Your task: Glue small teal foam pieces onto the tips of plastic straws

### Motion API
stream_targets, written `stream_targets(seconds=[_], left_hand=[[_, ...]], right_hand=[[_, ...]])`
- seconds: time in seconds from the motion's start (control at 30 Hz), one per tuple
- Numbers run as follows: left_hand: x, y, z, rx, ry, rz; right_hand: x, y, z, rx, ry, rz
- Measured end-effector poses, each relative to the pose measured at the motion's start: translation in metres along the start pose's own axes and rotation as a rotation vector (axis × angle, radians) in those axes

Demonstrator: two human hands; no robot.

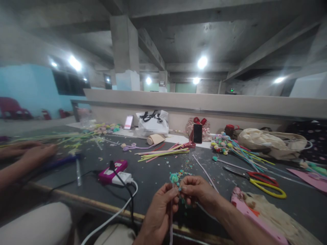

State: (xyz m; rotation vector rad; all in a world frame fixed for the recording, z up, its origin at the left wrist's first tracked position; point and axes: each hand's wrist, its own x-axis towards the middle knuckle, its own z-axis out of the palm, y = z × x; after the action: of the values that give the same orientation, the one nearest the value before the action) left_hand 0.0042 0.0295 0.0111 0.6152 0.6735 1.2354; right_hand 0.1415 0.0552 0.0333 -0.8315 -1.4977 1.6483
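My left hand (159, 212) pinches a thin pale purple stick (171, 224) that runs down toward me. At its top sits a small teal clay bud (174, 177). My right hand (196, 193) meets the left at the stick's top, fingertips closed on small teal clay bits (183, 200) by the bud. Both hands hover over the near edge of the dark table (153, 177). Loose teal crumbs (187, 166) lie just beyond them.
Red and yellow scissors (258, 182) lie to the right, by a pink board (255, 217). A magenta device and white charger (114, 173) with cables sit left. Another person's hands (28, 151) work at far left. Coloured sticks (163, 153), a phone (197, 133) and bags line the back.
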Motion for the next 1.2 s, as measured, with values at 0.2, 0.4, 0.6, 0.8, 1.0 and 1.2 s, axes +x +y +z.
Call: stream_targets(seconds=[0.2, 0.4, 0.6, 0.8, 1.0, 1.2], left_hand=[[0.001, 0.002, -0.001, -0.007, 0.047, 0.028], [0.002, 0.000, -0.001, 0.001, 0.007, -0.016], [0.004, -0.004, -0.008, 0.028, 0.000, -0.068], [0.003, -0.004, -0.008, 0.034, 0.018, -0.117], [0.002, -0.003, -0.005, 0.004, 0.043, -0.114], [0.002, 0.000, -0.005, -0.013, 0.066, -0.091]], right_hand=[[-0.004, -0.003, 0.007, -0.096, 0.132, -0.061], [-0.004, -0.003, 0.011, -0.185, 0.167, -0.097], [-0.003, 0.003, 0.001, -0.222, 0.188, -0.119], [-0.005, 0.004, -0.002, -0.280, 0.208, -0.161], [-0.006, -0.002, 0.010, -0.334, 0.201, -0.203], [-0.007, -0.004, 0.012, -0.395, 0.199, -0.238]])
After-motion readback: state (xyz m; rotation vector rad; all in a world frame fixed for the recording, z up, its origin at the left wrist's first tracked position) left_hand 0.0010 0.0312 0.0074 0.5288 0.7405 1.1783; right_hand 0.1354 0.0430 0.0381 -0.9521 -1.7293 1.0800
